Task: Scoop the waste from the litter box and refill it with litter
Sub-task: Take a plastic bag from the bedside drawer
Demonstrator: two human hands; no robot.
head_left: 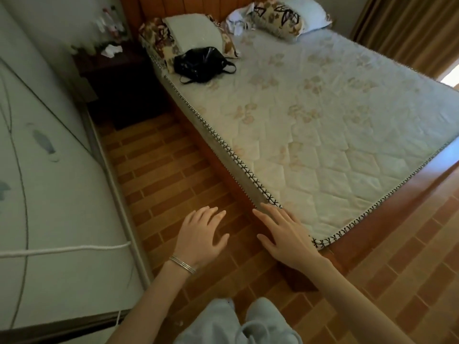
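The litter box cannot be placed: nothing in the head view shows it. The left grip [201,234], a bare hand with thin silver bangles [182,264] at the wrist, is held palm down over the floor [169,170] with its fingers straight and slightly spread, wide and holding nothing. The right grip [285,237] is just beside it, also palm down, wide and empty; its fingertips overlap the near corner of the mattress [335,125], and whether they touch it cannot be told. Below the grips show the person's pale trouser legs [250,324]. The floor is laid in reddish-brown, brick-patterned tiles and runs as a narrow aisle between the bed and a white wardrobe front [49,194] on the left, which bears thin line drawings and has a white cord [74,250] lying across it. The mattress is bare, quilted and pale with a faded flower print, on a wooden frame. Near its head lies a black bag [201,62], just beside a patterned pillow [196,33]; a second pillow [288,17] lies well apart to the right. A dark nightstand [116,80] stands at the bed's far left, and brown curtains [409,33] hang at upper right.
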